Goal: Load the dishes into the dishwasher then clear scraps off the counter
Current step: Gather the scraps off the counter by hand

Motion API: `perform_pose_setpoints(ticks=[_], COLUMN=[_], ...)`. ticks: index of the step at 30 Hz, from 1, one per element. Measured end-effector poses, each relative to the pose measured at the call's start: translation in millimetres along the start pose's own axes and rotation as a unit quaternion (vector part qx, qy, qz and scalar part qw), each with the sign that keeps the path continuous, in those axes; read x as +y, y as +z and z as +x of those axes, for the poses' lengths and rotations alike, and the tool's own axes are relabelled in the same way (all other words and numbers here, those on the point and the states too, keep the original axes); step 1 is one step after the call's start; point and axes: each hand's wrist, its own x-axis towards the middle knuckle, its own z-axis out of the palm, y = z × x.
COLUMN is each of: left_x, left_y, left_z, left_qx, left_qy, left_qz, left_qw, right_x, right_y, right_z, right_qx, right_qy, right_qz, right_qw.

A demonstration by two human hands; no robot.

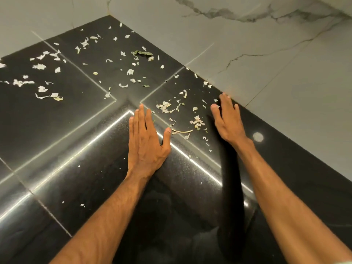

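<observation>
The scraps are spread over the black desk point(80, 115). A near cluster point(197, 121) lies between the two grips, and a wider scatter point(40, 66) is strewn well apart toward the far corner and the left of the view. No dishes and no dishwasher are shown, so the clearing step is judged to be in hand.

The left grip point(147, 143) is laid flat on the desk, released, with fingers straight and nothing grasped. The right grip point(227, 119) is set close by the wall point(266, 73), likewise released, with fingers straight and nothing held. It is judged to be placed as a blade for sweeping the near cluster toward the left grip.

Several failures can be foreseen:

- Thin, dry-looking flakes may be passed over by a sweeping palm and left behind, or flicked past the left grip if the sweep is made quickly.
- Bits may be lodged in the joint line point(91, 80) of the desk or in the crack along the wall, where a flat palm cannot reach.
- The pale stem point(182, 131) may be rolled aside rather than gathered.
- If the pile is pushed past the desk's edge with no cupped palm beneath, it would be dropped to the floor.
- The far scatter, the green leaf point(142, 52) and the stray crumbs point(82, 205) nearer the person could be missed altogether if only the near cluster is gathered.
</observation>
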Motion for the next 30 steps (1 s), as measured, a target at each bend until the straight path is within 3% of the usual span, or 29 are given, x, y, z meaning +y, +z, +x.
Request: perform_pose_setpoints(ticks=[2, 5, 7, 10, 12, 14, 17, 21, 24, 27, 30], left_x=[0, 0, 1, 1, 2, 3, 3, 2, 2, 1, 1], left_y=[-1, -2, -3, -4, -5, -6, -6, -5, -4, -3, -2], left_z=[1, 1, 1, 0, 1, 1, 1, 1, 1, 2, 2], left_qx=[-0.005, -0.007, -0.008, -0.007, -0.005, -0.004, -0.001, -0.002, -0.001, -0.003, -0.003], left_qy=[-0.001, 0.000, 0.000, -0.001, 0.001, 0.001, 0.003, 0.004, 0.003, 0.001, 0.003], left_qz=[-0.004, -0.006, -0.016, -0.026, -0.029, -0.035, -0.032, -0.035, -0.032, -0.028, -0.024], left_qw=[1.000, 1.000, 1.000, 1.000, 1.000, 0.999, 0.999, 0.999, 0.999, 1.000, 1.000], right_x=[-10, -23, -24, -13, -10, -13, -27, -29, -26, -23, -22], right_y=[11, 14, 7, -1, 1, 10, 9, 0, 8, 1, -5], right_z=[-9, -27, -29, -4, 11, 16, 26, 65, 64, 57, 72], right_qx=[-0.021, -0.044, -0.021, 0.027, -0.009, -0.054, -0.108, -0.077, -0.110, -0.130, -0.082], right_qy=[-0.011, -0.066, -0.104, -0.064, -0.039, -0.084, -0.157, -0.125, -0.167, -0.221, -0.193], right_qz=[-0.019, 0.055, 0.088, 0.089, 0.034, -0.019, 0.032, 0.029, -0.025, 0.038, 0.054], right_qw=[1.000, 0.995, 0.991, 0.994, 0.999, 0.995, 0.981, 0.989, 0.979, 0.966, 0.976])
